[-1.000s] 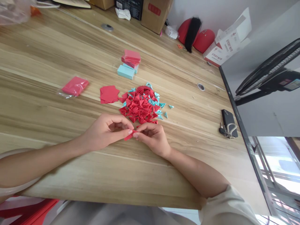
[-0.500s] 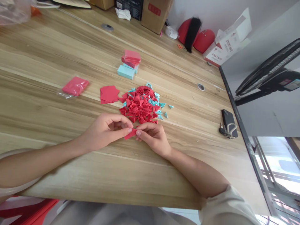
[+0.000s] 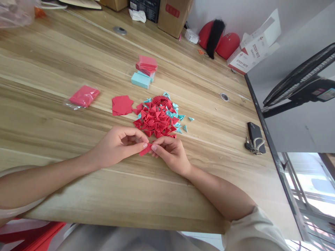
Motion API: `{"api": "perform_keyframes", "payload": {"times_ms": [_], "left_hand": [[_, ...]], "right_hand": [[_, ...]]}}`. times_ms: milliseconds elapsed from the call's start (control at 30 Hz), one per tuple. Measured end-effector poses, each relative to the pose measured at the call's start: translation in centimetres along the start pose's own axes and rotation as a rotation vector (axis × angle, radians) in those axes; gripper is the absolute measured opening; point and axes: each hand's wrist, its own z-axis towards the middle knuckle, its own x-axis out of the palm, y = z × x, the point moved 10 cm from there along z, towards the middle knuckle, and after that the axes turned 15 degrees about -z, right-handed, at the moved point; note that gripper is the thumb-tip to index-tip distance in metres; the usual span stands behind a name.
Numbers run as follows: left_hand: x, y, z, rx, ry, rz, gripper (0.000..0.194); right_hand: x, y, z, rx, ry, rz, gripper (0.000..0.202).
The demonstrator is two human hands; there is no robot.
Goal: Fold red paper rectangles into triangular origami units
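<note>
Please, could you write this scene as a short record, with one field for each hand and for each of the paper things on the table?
Left hand: pinches the red paper
Right hand: grips the same paper's right end
Pile: folded red and light blue pieces, just beyond the hands
Red sheets: loose, left of the pile
Red pack: in clear wrap, left of the sheets
Far packs: red and light blue, beyond the pile

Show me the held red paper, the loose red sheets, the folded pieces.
Held red paper [image 3: 144,150], head view: its uncovered part.
Loose red sheets [image 3: 122,105], head view: the top sheet.
Folded pieces [image 3: 157,120], head view: the pile's middle.
</note>
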Motion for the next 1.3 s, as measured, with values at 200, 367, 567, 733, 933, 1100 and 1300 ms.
{"api": "perform_keyframes", "payload": {"times_ms": [200,367,567,733,933,1100,1300], "left_hand": [[0.21,0.45,-0.02,-0.015,0.03,-0.02,0.014],[0.17,0.3,-0.1,-0.014,0.044,-0.017,0.012],[0.41,0.1,0.05,0.002,0.066,0.0,0.012],[0.43,0.06,0.22,0.025,0.064,0.007,0.01],[0.5,0.11,0.12,0.019,0.071,0.003,0.011],[0.56,0.29,0.12,0.001,0.069,0.012,0.012],[0.75,0.59,0.05,-0.009,0.097,-0.003,0.011]], "right_hand": [[-0.04,0.02,-0.06,-0.005,-0.005,0.013,0.034],[-0.04,0.16,-0.1,-0.005,-0.006,-0.004,0.036],[-0.05,0.04,-0.2,-0.005,-0.01,-0.018,0.037],[-0.09,0.07,-0.23,-0.008,-0.013,-0.026,0.037],[-0.06,0.39,-0.24,-0.034,-0.011,-0.041,0.038],[0.01,0.43,-0.32,-0.027,-0.01,-0.054,0.039],[-0.05,0.6,-0.43,-0.042,-0.021,-0.083,0.04]]}}
